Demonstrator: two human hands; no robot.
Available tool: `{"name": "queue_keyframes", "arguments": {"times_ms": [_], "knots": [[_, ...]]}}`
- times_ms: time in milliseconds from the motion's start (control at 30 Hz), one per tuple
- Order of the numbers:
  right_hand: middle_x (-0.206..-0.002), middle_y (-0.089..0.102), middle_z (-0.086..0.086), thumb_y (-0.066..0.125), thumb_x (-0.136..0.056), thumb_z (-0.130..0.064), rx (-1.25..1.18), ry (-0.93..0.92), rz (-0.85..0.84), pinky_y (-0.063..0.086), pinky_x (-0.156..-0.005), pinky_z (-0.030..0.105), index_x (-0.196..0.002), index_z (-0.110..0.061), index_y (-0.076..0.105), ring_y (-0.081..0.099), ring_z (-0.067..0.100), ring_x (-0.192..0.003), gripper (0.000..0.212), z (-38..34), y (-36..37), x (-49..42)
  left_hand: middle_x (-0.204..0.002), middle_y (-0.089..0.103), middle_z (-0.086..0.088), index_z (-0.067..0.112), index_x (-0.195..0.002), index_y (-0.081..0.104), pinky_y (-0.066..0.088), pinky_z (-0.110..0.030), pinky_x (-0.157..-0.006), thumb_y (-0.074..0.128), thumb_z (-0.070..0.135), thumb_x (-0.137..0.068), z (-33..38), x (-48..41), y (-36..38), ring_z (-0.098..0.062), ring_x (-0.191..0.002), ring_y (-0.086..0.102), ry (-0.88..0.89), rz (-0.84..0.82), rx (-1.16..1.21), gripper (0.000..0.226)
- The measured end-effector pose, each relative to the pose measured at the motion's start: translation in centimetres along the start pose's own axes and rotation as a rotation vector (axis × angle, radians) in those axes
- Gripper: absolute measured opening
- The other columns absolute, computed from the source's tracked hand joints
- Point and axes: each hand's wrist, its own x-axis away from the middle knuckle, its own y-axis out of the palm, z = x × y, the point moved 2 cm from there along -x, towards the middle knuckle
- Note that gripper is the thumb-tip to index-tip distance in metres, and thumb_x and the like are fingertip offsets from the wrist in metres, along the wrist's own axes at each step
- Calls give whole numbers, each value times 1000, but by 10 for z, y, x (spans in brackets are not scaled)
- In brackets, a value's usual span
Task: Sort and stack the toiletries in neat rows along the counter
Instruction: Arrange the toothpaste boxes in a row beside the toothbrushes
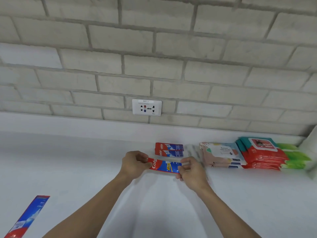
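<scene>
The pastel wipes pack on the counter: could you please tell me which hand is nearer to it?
Right. The right hand, pinching the right end of the toothpaste box, is just left of the pastel wipes pack; the left hand grips the box's other end, farther left.

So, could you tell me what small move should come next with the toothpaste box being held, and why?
Probably set the toothpaste box, held at its ends by the left hand and right hand, down alongside the two matching boxes behind it, ends aligned; that would extend the row beside the wipe packs.
</scene>
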Motion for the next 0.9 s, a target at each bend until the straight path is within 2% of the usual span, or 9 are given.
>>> {"name": "queue_keyframes", "arguments": {"times_ms": [100, 200, 300, 467, 633, 767, 833, 900], "knots": [[-82, 64, 8, 59, -92, -2, 106, -14, -24, 52, -51, 25, -98, -12, 54, 67, 14, -55, 13, 5, -4, -16, -82, 69, 6, 18, -84, 68, 46, -9, -58, 84, 15, -71, -1, -8, 16, -4, -74, 65, -36, -3, -29, 21], [-98, 65, 10, 61, -92, -4, 219, -40, -57, 58, -66, 29, -98, -12, 57, 69, 23, -84, 11, 8, -4, -27, -83, 68, 7, 18, -87, 67, 43, -6, -56, 82, 16, -74, -5, -14, 29, -1, -73, 63, -56, 7, -50, 21], [-110, 66, 6, 63, -91, -7, 366, -112, -64, 50, -71, 16, -108, -9, 61, 64, 17, -98, 17, 11, -2, -35, -83, 66, 8, 18, -88, 66, 40, -3, -53, 81, 16, -75, -9, -21, 38, 1, -70, 60, -55, 17, -106, 20], [-116, 63, 7, 62, -92, -10, 507, -162, -69, 47, -80, 17, -115, -10, 60, 60, 18, -103, 23, 14, 3, -42, -88, 68, 3, 13, -94, 68, 39, -1, -49, 78, 13, -78, -12, -35, 46, 2, -67, 59, -24, 49, -185, 18], [-124, 52, 8, 57, -96, -15, 597, -204, -77, 35, -78, 11, -119, -10, 57, 52, 13, -104, 24, 14, 6, -51, -97, 71, -3, 9, -99, 69, 42, -3, -61, 75, 13, -80, -13, -45, 52, -5, -75, 61, 32, 59, -274, 20], [-126, 49, 8, 56, -96, -14, 629, -218, -74, 33, -78, 9, -122, -8, 56, 53, 16, -113, 26, 14, 6, -57, -98, 71, -5, 8, -100, 69, 51, -18, -78, 75, 15, -80, -12, -47, 56, -10, -81, 63, 55, 59, -316, 22], [-121, 47, 7, 55, -96, -12, 643, -228, -76, 33, -73, 4, -121, -8, 54, 52, 18, -114, 25, 16, 7, -60, -98, 71, -5, 8, -100, 68, 51, -18, -78, 76, 16, -80, -12, -48, 57, -10, -80, 63, 61, 55, -320, 23], [-120, 46, 9, 52, -95, -9, 657, -240, -76, 38, -77, 11, -119, -9, 55, 51, 24, -114, 24, 17, 8, -61, -95, 68, -2, 9, -102, 65, 50, -16, -73, 76, 18, -80, -12, -50, 57, -9, -78, 61, 60, 54, -316, 26]]}}
